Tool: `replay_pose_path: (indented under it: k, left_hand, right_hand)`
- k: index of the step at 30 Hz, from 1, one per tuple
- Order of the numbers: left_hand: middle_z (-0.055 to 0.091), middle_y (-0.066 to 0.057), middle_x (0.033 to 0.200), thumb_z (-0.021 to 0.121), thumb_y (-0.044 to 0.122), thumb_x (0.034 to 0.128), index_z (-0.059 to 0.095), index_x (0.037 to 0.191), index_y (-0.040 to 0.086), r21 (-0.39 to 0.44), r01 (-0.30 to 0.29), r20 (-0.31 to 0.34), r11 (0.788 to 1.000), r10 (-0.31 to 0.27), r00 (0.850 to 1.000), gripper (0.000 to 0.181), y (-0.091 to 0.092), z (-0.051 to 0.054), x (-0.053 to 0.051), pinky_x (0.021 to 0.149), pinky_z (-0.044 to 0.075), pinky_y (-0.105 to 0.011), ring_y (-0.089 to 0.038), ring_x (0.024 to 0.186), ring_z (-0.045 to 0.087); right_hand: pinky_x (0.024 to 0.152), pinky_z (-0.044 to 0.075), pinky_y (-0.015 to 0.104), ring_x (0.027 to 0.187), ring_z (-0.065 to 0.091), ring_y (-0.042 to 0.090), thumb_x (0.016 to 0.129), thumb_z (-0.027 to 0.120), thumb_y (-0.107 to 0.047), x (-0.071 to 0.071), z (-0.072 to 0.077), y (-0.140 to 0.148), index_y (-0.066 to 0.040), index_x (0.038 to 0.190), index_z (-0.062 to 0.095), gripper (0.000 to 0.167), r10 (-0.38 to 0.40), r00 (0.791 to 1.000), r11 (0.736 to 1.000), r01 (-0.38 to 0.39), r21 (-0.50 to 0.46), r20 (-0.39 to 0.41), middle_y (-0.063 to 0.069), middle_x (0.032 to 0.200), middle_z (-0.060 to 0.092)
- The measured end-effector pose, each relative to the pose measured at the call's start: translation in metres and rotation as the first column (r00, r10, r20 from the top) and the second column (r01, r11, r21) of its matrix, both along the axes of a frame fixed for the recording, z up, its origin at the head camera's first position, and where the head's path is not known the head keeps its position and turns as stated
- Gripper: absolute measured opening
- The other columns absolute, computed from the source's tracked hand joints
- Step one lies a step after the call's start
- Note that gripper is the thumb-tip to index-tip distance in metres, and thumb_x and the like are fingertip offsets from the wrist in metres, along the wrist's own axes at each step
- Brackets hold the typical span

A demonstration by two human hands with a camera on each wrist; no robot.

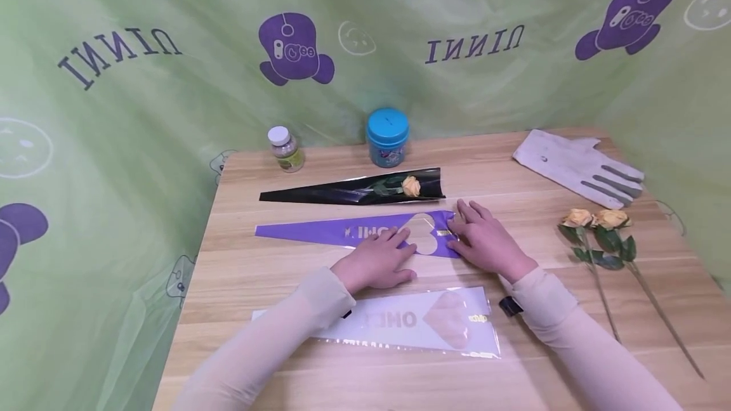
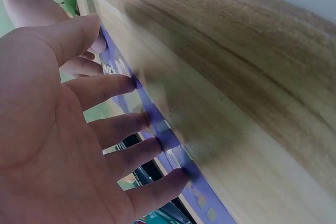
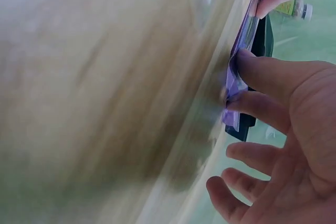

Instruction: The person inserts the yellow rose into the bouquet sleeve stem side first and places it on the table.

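Note:
A purple flower sleeve (image 1: 320, 231) with a clear heart window lies flat on the table, its narrow end to the left. My left hand (image 1: 381, 261) rests on it by the heart window, and the left wrist view shows the spread fingertips (image 2: 181, 176) touching the film. At the wide end, my right hand (image 1: 490, 240) pinches the sleeve's edge between thumb and index finger. In the right wrist view the film (image 3: 236, 77) bulges slightly there, and the other fingers stay off it. Behind lies a black sleeve (image 1: 320, 194) holding a peach rose (image 1: 411, 186).
A white sleeve (image 1: 394, 322) in clear film lies nearest me, partly under my left forearm. Two peach roses (image 1: 594, 218) with long stems lie at the right, below a grey glove (image 1: 579, 167). At the back stand a blue lidded tub (image 1: 388, 138) and a small white-capped jar (image 1: 287, 150).

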State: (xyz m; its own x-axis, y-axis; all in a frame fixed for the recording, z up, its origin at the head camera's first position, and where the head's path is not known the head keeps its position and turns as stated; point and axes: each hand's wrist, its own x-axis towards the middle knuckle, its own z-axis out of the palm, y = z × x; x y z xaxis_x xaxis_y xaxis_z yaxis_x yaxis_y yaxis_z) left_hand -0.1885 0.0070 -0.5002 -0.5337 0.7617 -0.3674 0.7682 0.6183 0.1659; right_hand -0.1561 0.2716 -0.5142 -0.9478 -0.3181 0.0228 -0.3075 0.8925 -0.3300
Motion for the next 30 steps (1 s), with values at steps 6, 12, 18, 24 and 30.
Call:
replay_pose_path:
  k: [6, 12, 18, 24, 30]
  left_hand:
    - [0.018, -0.007, 0.167, 0.045, 0.059, 0.1023, 0.04, 0.157, 0.023, 0.009, 0.004, -0.006, 1.0, -0.003, 1.0, 0.066, 0.0, 0.002, 0.002, 0.117, 0.024, -0.056, -0.032, 0.152, 0.017]
    - [0.02, -0.006, 0.167, 0.045, 0.06, 0.1023, 0.041, 0.157, 0.024, 0.012, 0.007, -0.023, 1.0, -0.007, 1.0, 0.065, 0.0, 0.003, 0.001, 0.117, 0.025, -0.054, -0.031, 0.152, 0.018]
    - [0.022, -0.006, 0.166, 0.046, 0.059, 0.1022, 0.043, 0.156, 0.025, 0.023, 0.005, -0.018, 1.0, -0.005, 1.0, 0.063, -0.001, 0.006, 0.001, 0.117, 0.025, -0.053, -0.031, 0.151, 0.019]
    - [0.024, -0.006, 0.166, 0.046, 0.059, 0.102, 0.044, 0.155, 0.025, 0.028, -0.004, -0.018, 1.0, 0.004, 1.0, 0.063, -0.003, 0.004, 0.001, 0.117, 0.025, -0.053, -0.03, 0.151, 0.019]
    - [0.025, -0.005, 0.165, 0.046, 0.059, 0.1022, 0.045, 0.155, 0.025, 0.038, -0.019, -0.011, 0.999, 0.019, 1.0, 0.062, -0.002, 0.003, -0.001, 0.116, 0.027, -0.054, -0.03, 0.151, 0.021]
  right_hand:
    - [0.112, 0.022, 0.067, 0.136, 0.034, 0.057, 0.096, 0.072, -0.018, 0.0, 0.001, -0.002, -0.006, 0.129, 0.069, 0.035, -0.021, 0.998, 0.986, 0.03, -0.164, 0.053, 0.032, 0.15, 0.04]
    - [0.107, 0.034, 0.063, 0.131, 0.046, 0.048, 0.103, 0.062, -0.028, 0.003, 0.008, -0.002, -0.009, 0.136, 0.065, 0.038, -0.046, 0.966, 0.89, 0.156, -0.429, 0.256, 0.026, 0.146, 0.049]
    - [0.106, 0.04, 0.053, 0.129, 0.052, 0.038, 0.108, 0.052, -0.026, 0.003, 0.011, 0.001, -0.009, 0.138, 0.063, 0.037, -0.107, 0.917, 0.789, 0.314, -0.528, 0.385, 0.02, 0.139, 0.058]
    - [0.077, 0.055, 0.023, 0.094, 0.069, 0.024, 0.098, 0.068, -0.01, -0.006, 0.007, 0.002, 0.0, 0.138, 0.054, 0.043, -0.204, 0.904, 0.676, 0.408, -0.614, 0.375, 0.018, 0.106, 0.072]
    - [0.066, 0.055, 0.025, 0.083, 0.071, 0.016, 0.093, 0.076, -0.012, -0.012, 0.009, 0.002, 0.002, 0.133, 0.048, 0.052, -0.246, 0.863, 0.579, 0.496, -0.647, 0.441, 0.015, 0.098, 0.075]
